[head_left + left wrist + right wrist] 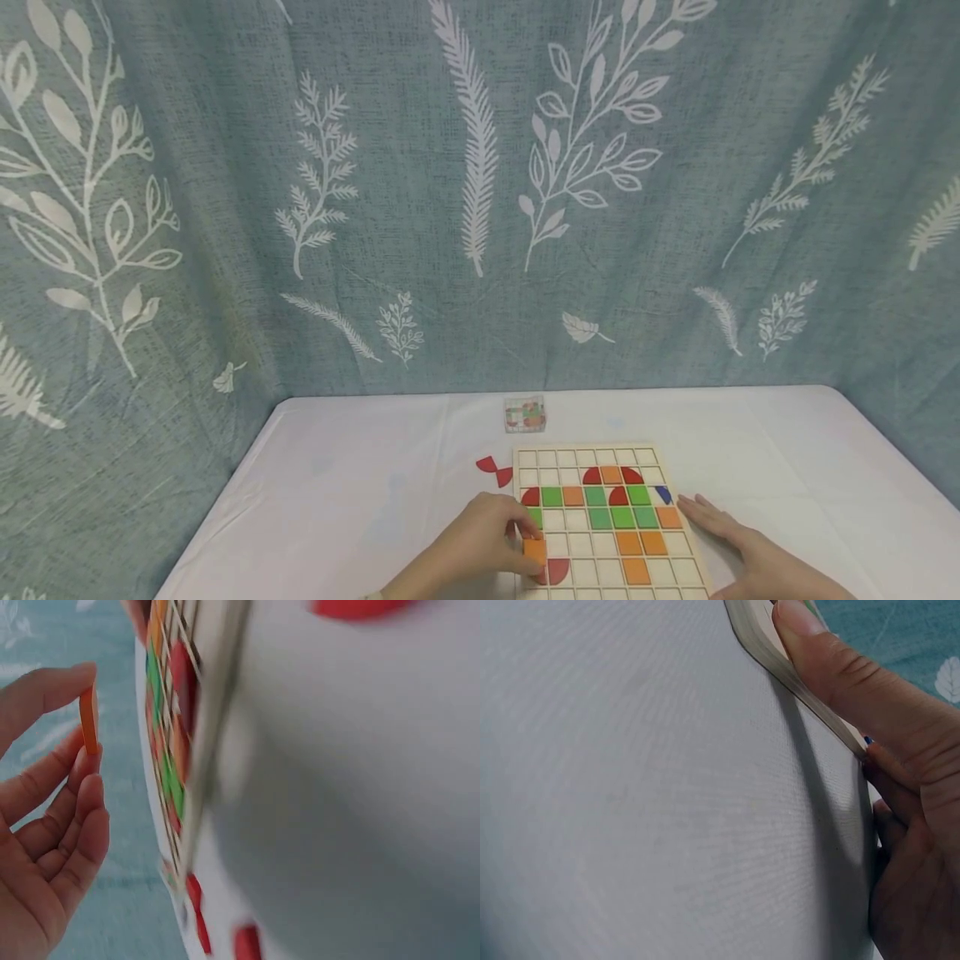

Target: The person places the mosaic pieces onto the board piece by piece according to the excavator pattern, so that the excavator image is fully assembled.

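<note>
In the head view, my left hand (480,537) pinches an orange square tile (535,551) above the left side of a wooden grid board (577,546). The left wrist view shows the same tile (88,720) edge-on between thumb and fingertips, the other fingers loosely bent. Green and orange squares and red quarter-circle pieces fill several cells; a blue piece (663,495) lies near the right edge. A red quarter-circle (558,571) sits beside the left fingertips, another partly hidden behind them. My right hand (757,558) lies along the board's right side, its thumb (855,682) touching the rim.
Two red pieces (486,464) lie on the white tablecloth (375,467) just left of the board. Behind the board stands a small clear box (525,414) with coloured patterns. A blue-green leaf-print curtain (420,208) hangs beyond the table.
</note>
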`<state>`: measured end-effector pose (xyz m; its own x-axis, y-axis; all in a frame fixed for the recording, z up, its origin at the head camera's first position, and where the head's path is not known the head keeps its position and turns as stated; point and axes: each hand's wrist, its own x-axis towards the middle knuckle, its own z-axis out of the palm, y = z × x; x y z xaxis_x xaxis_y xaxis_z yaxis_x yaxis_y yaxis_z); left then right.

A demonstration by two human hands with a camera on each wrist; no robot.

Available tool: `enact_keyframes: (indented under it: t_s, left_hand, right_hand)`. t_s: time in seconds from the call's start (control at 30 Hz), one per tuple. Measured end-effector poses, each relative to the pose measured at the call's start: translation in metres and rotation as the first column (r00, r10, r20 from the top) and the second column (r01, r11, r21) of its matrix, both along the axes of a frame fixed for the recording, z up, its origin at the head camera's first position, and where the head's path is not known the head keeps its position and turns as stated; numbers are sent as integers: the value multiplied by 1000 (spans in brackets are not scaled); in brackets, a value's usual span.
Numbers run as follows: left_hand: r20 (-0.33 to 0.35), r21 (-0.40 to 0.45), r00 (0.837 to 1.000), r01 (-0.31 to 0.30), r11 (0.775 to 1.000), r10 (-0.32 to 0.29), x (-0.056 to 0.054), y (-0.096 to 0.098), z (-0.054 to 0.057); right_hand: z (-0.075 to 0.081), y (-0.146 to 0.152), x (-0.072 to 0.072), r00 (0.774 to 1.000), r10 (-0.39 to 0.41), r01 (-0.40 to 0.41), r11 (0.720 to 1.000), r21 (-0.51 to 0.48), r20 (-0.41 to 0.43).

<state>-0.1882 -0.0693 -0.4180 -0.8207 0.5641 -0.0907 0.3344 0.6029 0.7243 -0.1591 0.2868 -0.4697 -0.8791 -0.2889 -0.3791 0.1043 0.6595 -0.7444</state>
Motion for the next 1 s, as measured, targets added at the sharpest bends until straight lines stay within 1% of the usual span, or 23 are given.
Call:
enact_keyframes:
  t_s: [0.1, 0.2, 0.33, 0.43, 0.5, 0.6, 0.7, 0.77, 0.83, 0.87, 0.93, 1.0]
  left_hand:
    - [-20, -19, 999, 49, 999, -50, 1, 21, 6]
    - [-65, -54, 991, 110, 992, -114, 2, 42, 11]
    - [-133, -139, 970, 185, 973, -204, 4, 68, 15]
    - [-182, -198, 951, 214, 956, -251, 5, 85, 17]
    - [-209, -225, 940, 221, 949, -268, 5, 95, 17]
    - [-226, -236, 934, 223, 946, -277, 5, 108, 16]
    - [-252, -259, 922, 228, 939, -293, 3, 120, 14]
    - [-267, -284, 916, 223, 932, -300, 3, 125, 12]
    - [-281, -311, 909, 218, 925, -308, 2, 129, 10]
    - [-276, -320, 911, 212, 923, -305, 2, 131, 10]
    - [-281, -340, 908, 208, 917, -310, 1, 133, 7]
    - [-274, -355, 908, 210, 911, -316, 1, 136, 5]
  right_hand:
    - [-1, 1, 1, 1000, -11, 11, 1000, 2, 5]
    - [-2, 2, 1, 1000, -10, 10, 1000, -2, 9]
    - [-3, 4, 2, 1000, 12, -12, 1000, -5, -19]
    - [-3, 6, 2, 998, 31, -31, 1000, -4, -56]
    - [-3, 7, 3, 997, 35, -36, 999, -8, -76]
    - [-3, 9, 4, 992, 55, -56, 998, -1, -114]
    - [-4, 14, 5, 975, 104, -107, 994, -1, -198]
    - [-4, 16, 4, 952, 143, -148, 989, -1, -270]
    - [-5, 16, 3, 929, 164, -176, 984, -6, -331]
    - [-5, 16, 2, 921, 170, -181, 983, 2, -351]
    - [-5, 15, 0, 904, 186, -183, 982, 45, -385]
    - [-6, 16, -2, 897, 196, -174, 981, 90, -397]
